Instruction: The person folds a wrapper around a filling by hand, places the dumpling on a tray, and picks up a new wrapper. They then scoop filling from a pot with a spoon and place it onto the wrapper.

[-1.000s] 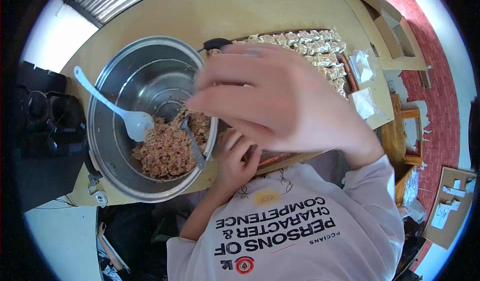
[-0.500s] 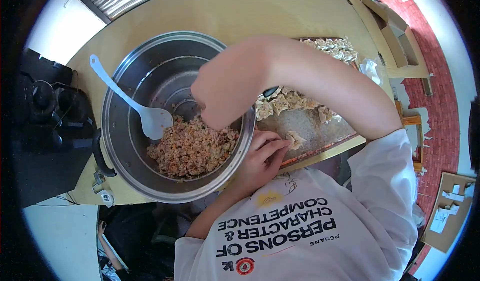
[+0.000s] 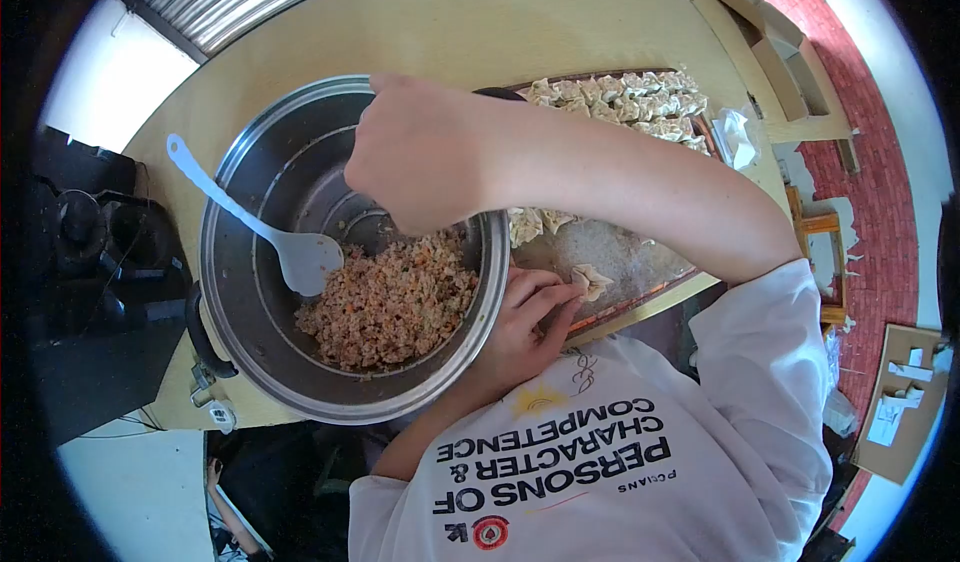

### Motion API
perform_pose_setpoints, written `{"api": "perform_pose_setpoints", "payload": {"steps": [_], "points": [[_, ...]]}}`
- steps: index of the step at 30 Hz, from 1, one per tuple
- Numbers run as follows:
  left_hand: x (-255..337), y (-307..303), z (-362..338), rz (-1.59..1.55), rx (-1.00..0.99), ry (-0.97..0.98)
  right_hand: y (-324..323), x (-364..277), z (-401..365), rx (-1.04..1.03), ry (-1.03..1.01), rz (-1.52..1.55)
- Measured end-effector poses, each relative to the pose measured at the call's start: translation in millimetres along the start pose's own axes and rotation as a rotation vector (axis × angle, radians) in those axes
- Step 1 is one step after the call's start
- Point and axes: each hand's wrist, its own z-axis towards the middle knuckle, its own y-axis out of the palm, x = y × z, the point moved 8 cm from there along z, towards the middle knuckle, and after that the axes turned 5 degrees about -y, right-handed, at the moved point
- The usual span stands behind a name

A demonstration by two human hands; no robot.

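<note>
Meat (image 3: 390,297) sits low in the pot (image 3: 270,162), so the right hand (image 3: 420,167), curled shut over it, should scoop small, while the left hand (image 3: 525,320), fingers together, touches a dumpling (image 3: 590,280) beside the pot.

White sweatshirt (image 3: 700,432), black block print PERSONS OF CHARACTER & COMPETENCE, small PCCIANS beside it. Yellow spiral mark (image 3: 537,399) and thin line doodle (image 3: 583,370) just behind left grip (image 3: 520,327); red round emblem (image 3: 488,530) farther back. Right sleeve (image 3: 765,337) bunched up well back from right grip (image 3: 420,162), forearm bare.
</note>
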Motion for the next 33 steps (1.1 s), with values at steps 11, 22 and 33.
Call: {"api": "perform_pose_setpoints", "payload": {"steps": [11, 22, 33], "points": [[-0.7, 4.2, -0.9, 0.035, -0.033, -0.022, -20.5, 11.3, -22.1, 0.17, -0.052, 0.142], [0.2, 5.8, -1.3, 0.043, -0.018, -0.026, -16.0, 3.3, -25.1, 0.152, -0.077, 0.169], [0.3, 5.4, 1.2, 0.046, -0.019, -0.036, -11.6, -25.3, -18.7, 0.194, -0.168, -0.039]]}}
